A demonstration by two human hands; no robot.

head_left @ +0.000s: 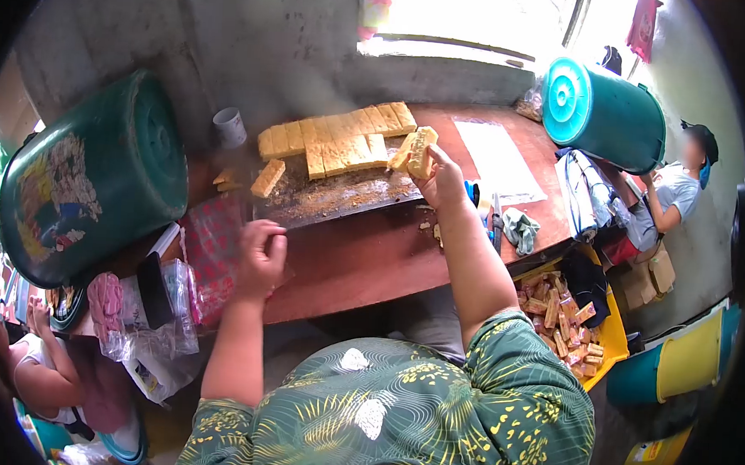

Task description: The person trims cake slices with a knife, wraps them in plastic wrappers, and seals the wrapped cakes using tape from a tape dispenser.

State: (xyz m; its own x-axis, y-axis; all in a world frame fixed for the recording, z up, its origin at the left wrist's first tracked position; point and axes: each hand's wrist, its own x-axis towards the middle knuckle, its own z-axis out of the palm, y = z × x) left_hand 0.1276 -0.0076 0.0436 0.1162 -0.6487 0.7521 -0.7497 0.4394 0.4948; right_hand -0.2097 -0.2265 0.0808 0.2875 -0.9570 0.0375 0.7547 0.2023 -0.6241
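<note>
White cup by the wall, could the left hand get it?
Probably yes, with a stretch: the left hand looks empty, and only low things, like the loose cake piece, lie between it and the cup.

You are wearing a dark green shirt [298, 420] printed with thin, pale wavy lines that curve in bands. Yellow leaf-like streaks fan across it, and small yellow blotches cluster thickly on the right side. Two irregular white patches [370, 419] mark the front, one farther than the other. Your left sleeve [224, 430] and right sleeve [505, 342] are short and carry the same print; your forearms [239, 343] are bare.
</note>
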